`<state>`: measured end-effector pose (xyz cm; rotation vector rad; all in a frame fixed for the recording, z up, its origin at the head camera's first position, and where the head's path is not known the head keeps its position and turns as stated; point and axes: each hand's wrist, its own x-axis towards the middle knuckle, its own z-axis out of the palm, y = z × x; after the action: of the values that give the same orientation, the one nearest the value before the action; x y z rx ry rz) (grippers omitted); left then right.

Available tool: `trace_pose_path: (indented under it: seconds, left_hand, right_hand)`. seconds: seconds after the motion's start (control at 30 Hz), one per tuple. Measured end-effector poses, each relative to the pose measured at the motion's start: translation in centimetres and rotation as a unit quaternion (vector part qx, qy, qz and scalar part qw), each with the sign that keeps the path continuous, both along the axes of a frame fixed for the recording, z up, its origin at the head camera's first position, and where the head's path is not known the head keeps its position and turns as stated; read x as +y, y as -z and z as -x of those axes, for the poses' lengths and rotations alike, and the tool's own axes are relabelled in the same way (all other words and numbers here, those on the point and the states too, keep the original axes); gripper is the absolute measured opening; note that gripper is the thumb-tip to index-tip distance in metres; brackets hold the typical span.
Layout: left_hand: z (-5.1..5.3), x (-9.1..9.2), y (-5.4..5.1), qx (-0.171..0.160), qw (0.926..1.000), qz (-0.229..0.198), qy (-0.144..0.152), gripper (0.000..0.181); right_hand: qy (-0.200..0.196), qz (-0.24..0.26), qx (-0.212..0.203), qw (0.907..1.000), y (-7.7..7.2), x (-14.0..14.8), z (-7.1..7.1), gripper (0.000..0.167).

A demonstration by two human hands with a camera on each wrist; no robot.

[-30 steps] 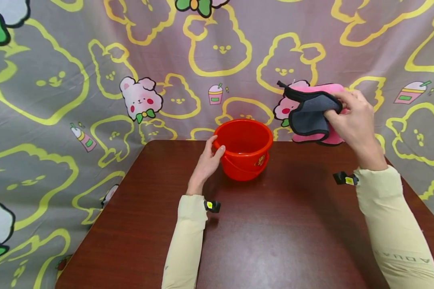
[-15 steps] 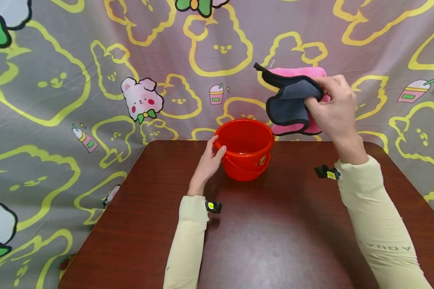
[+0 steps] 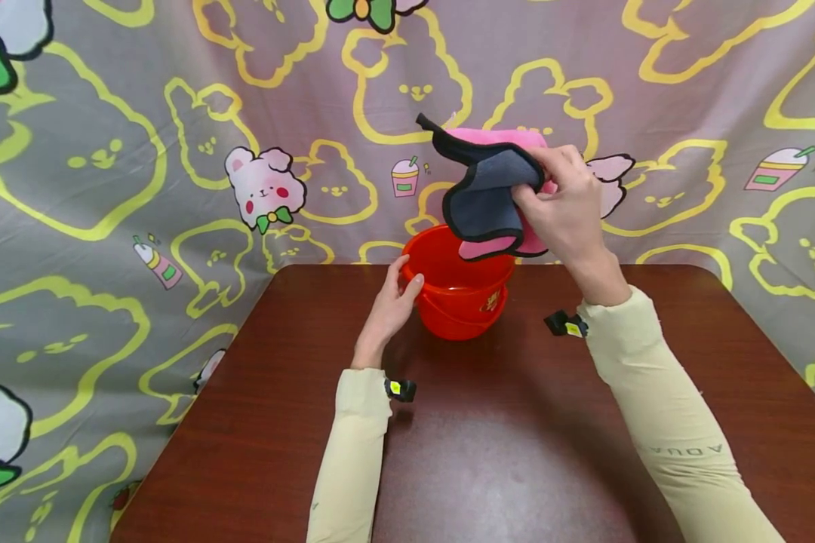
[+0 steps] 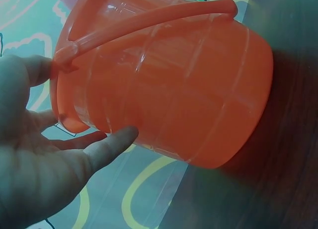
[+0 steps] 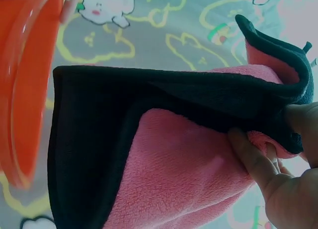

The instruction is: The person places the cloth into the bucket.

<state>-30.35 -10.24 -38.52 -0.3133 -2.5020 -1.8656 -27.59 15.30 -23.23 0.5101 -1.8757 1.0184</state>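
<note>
A red plastic bucket [image 3: 458, 309] stands upright on the dark wooden table. My left hand [image 3: 389, 305] rests against its near-left rim and side, fingers spread and fairly straight; in the left wrist view the thumb lies along the orange-looking bucket wall [image 4: 174, 95]. Above the bucket's right part, my right hand [image 3: 564, 211] pinches a folded cloth [image 3: 485, 200], grey on one side and pink on the other, edged in black. The cloth's lower edge overlaps the bucket opening in the head view. In the right wrist view the cloth's pink fluffy side [image 5: 174, 169] hangs from the fingers.
The brown table [image 3: 489, 430] spreads out in front of the bucket. Behind it hangs a grey curtain [image 3: 326, 90] printed with yellow outlines and cartoon animals. A handle [image 4: 149, 25] lies against the bucket's outer wall.
My right hand has carried the cloth leftward, from right of the bucket to over its opening. The left hand and the bucket have stayed in place.
</note>
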Motion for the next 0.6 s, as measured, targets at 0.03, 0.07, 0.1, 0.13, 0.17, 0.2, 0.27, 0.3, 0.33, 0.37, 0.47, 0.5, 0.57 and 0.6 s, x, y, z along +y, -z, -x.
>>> trace_pose_path:
  seconds: [0.03,0.07,0.1,0.13,0.17,0.2,0.27,0.3,0.33,0.37,0.47,0.5,0.57,0.6]
  left_hand:
    - [0.0,0.0,0.0,0.000,1.0000,0.001,0.001,0.063]
    - [0.0,-0.1,0.0,-0.001,1.0000,0.002,0.001,0.063]
    - [0.0,-0.1,0.0,-0.002,1.0000,0.003,0.001,0.064]
    - [0.0,-0.2,0.1,-0.002,1.0000,0.003,0.001,0.064]
    - [0.0,-0.2,0.1,-0.001,1.0000,0.004,0.002,0.065]
    - [0.0,-0.2,0.1,-0.001,1.0000,0.003,0.002,0.065]
    - [0.0,-0.2,0.1,0.000,1.0000,0.003,0.001,0.065]
    - [0.0,-0.2,0.2,0.000,1.0000,0.002,0.001,0.065]
    - [0.1,-0.2,0.2,0.001,1.0000,0.001,0.001,0.065]
    - [0.1,-0.2,0.2,0.002,1.0000,0.000,0.001,0.065]
    - [0.2,-0.3,0.3,0.004,1.0000,0.000,0.000,0.064]
    - [0.3,-0.3,0.3,0.005,1.0000,0.002,-0.001,0.064]
    - [0.2,-0.3,0.3,0.007,1.0000,0.007,-0.002,0.064]
    - [0.2,-0.3,0.3,0.008,0.9999,0.009,-0.002,0.064]
  right_hand:
    - [-0.007,0.003,-0.001,1.0000,0.2,-0.4,0.1,0.030]
    - [-0.014,0.003,-0.002,0.9999,0.3,-0.7,0.2,0.030]
    - [-0.020,0.003,-0.003,0.9998,0.5,-1.1,0.3,0.030]
    - [-0.027,0.003,-0.005,0.9996,0.6,-1.4,0.4,0.031]
    - [-0.034,0.002,-0.007,0.9994,0.7,-1.7,0.5,0.031]
    - [-0.039,0.000,-0.011,0.9992,0.9,-2.1,0.5,0.032]
    - [-0.049,-0.010,-0.018,0.9986,1.2,-2.6,0.6,0.033]
    - [-0.052,-0.014,-0.025,0.9982,1.4,-2.8,0.6,0.035]
    - [-0.056,-0.020,-0.033,0.9977,1.5,-3.0,0.6,0.035]
    - [-0.058,-0.026,-0.041,0.9971,1.7,-3.1,0.6,0.036]
    - [-0.061,-0.045,-0.066,0.9950,2.1,-3.2,0.6,0.038]
    - [-0.060,-0.049,-0.075,0.9941,2.3,-3.2,0.6,0.038]
    - [-0.062,-0.057,-0.089,0.9924,2.6,-3.1,0.8,0.039]
    - [-0.062,-0.061,-0.099,0.9913,2.7,-3.0,0.9,0.039]
